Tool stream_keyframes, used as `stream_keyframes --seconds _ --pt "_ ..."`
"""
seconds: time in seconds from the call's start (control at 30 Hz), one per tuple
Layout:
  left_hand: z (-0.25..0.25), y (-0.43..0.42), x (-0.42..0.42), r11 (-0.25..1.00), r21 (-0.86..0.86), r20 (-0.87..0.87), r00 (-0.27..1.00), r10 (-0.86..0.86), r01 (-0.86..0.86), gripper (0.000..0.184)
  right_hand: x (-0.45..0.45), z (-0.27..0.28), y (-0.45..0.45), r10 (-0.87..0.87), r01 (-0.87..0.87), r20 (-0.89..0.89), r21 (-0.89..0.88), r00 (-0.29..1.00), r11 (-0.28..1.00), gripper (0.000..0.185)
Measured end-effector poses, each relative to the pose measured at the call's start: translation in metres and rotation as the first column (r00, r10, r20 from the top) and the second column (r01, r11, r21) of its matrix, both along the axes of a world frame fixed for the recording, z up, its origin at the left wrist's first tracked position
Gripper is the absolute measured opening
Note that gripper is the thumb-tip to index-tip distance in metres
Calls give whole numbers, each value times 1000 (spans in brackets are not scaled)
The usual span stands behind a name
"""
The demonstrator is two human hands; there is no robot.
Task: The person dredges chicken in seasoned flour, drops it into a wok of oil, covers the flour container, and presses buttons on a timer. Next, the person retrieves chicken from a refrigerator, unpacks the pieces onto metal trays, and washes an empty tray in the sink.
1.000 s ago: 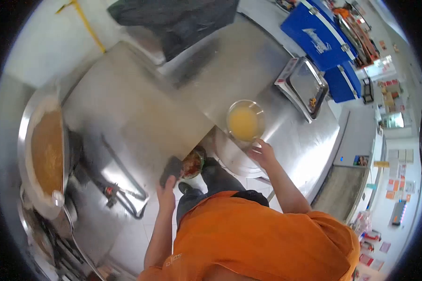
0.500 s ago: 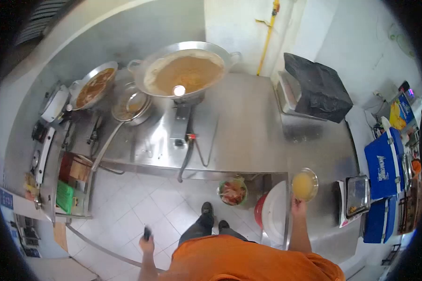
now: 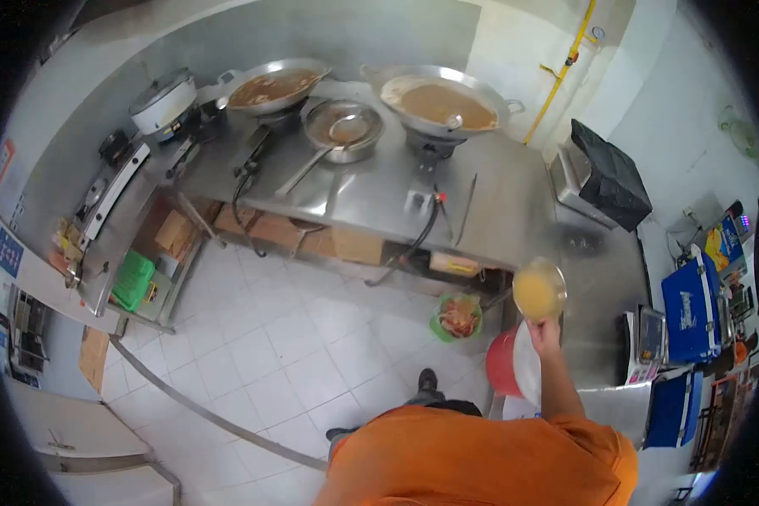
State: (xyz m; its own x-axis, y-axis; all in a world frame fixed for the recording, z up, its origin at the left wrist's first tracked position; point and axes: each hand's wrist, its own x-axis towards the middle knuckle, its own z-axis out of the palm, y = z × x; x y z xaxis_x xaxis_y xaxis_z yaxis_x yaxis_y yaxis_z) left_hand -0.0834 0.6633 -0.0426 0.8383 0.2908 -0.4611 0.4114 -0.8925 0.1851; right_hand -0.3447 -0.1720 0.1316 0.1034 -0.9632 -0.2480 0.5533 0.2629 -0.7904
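I start at the left: the left hand is out of frame, so I can't tell what it's doing. The large wok [image 3: 466, 80] stands over the back counter [image 3: 519, 190]; the red bucket [image 3: 501, 367] is on the floor. Right of these, the right hand [image 3: 545, 336] grasps the near side of the clear bowl [image 3: 560, 282]; blur leaves me unsure whether bowl meets counter. I judge the step as holding the bowl, which calls for keeping it level.
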Motion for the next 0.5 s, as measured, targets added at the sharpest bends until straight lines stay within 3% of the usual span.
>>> stream_keyframes --seconds 0.1,0.13,0.2,0.23,0.27,0.3,0.33,0.37,0.4,0.47,0.5 --pt "-3 59 14 964 -226 40 988 150 -138 37 77 5 37 150 -147 -23 98 988 984 45" --pt "-4 79 31 905 -377 83 966 243 -195 40 101 11 54 199 -192 -70 96 978 977 45" --pt "-14 117 81 612 -770 155 878 453 -180 48 162 20 86 314 -302 -148 97 938 948 45" --pt "-12 133 108 720 -685 114 960 255 -110 63 202 26 113 303 -299 -173 49 937 953 43" --pt "-16 148 140 937 38 453 829 -326 348 28 237 36 139 292 -266 -194 149 937 952 41" --pt "51 107 185 961 -255 287 957 -30 107 34 277 43 164 337 -307 -168 178 927 935 40" --pt "17 121 222 937 -311 491 871 14 161 31 317 52 193 321 -284 -156 219 934 933 39" --pt "18 119 267 919 -370 511 856 81 134 30 353 52 217 431 -407 -200 150 880 901 37" --pt "38 111 312 928 -304 568 823 -6 217 30 385 32 229 514 -487 -170 178 841 855 41" --pt "86 90 397 893 -351 668 744 30 280 30 453 4 248 639 -606 -128 222 758 764 48" --pt "56 107 442 854 -436 639 766 70 285 28 490 1 263 699 -670 -136 209 702 713 48"
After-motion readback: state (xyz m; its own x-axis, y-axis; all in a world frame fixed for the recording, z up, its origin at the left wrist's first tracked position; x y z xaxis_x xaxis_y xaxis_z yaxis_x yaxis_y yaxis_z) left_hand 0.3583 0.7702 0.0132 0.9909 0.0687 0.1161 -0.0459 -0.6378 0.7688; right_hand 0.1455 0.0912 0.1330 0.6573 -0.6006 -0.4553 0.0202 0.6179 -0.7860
